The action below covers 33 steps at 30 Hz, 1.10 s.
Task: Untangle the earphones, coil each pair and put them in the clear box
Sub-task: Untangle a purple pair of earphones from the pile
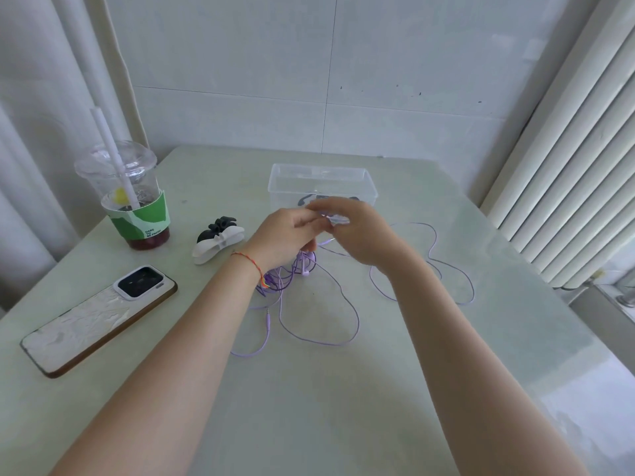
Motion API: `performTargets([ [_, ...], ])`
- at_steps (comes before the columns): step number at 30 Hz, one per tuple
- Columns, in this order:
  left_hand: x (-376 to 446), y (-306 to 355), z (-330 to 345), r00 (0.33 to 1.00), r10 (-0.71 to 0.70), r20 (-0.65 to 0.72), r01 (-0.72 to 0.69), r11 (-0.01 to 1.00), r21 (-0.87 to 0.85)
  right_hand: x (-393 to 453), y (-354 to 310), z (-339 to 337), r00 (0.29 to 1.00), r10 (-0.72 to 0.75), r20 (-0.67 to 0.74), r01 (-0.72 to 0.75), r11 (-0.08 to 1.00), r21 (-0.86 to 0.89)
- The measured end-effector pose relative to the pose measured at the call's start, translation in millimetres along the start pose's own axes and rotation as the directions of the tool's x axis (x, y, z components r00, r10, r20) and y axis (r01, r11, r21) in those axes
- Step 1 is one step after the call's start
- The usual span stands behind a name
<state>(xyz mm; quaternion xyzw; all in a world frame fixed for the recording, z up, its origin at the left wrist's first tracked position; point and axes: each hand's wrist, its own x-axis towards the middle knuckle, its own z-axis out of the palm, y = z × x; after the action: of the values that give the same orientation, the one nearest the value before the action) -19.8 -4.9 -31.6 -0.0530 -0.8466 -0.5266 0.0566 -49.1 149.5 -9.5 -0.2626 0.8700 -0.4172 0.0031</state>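
Lilac earphone cable point(319, 324) hangs from both my hands, raised just in front of the clear box point(292, 176) so the snarl drops loose onto the counter point(343, 407). My left hand point(285, 240) pinches the bunched strands; my right hand point(357, 231) pinches one strand beside it to tease it free. Beyond my fingers, the box holds something dark, perhaps another pair; I cannot tell.
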Motion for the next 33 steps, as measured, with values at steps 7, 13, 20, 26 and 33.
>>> performTargets([
  [7, -2.9, 0.3, -5.7, 0.998, -0.024, 0.051, 0.023, 1.0, 0.008, -2.8, 4.0, -4.1, 0.981, 0.134, 0.141, -0.131, 0.991, -0.029],
  [13, 1.2, -10.2, -10.1, 0.993, -0.091, 0.081, 0.079, 0.987, 0.142, -4.9, 4.5, -25.2, 0.958, 0.237, 0.164, -0.234, 0.972, -0.034],
  [20, 7.6, -34.2, -9.1, 0.989, -0.099, -0.106, 0.137, 0.875, 0.465, -3.4, -0.9, -44.0, 0.912, 0.209, -0.354, 0.066, 0.776, 0.627],
  [26, 11.2, -33.7, -16.0, 0.904, -0.157, -0.398, 0.307, 0.885, 0.35, -3.0, 5.1, -47.8, 0.793, 0.311, -0.524, 0.037, 0.834, 0.551],
  [33, 0.3, 0.9, -8.3, 0.941, 0.024, -0.338, -0.05, 0.996, -0.069, -4.0, 7.3, -40.3, 0.922, 0.328, -0.205, -0.263, 0.92, 0.29],
])
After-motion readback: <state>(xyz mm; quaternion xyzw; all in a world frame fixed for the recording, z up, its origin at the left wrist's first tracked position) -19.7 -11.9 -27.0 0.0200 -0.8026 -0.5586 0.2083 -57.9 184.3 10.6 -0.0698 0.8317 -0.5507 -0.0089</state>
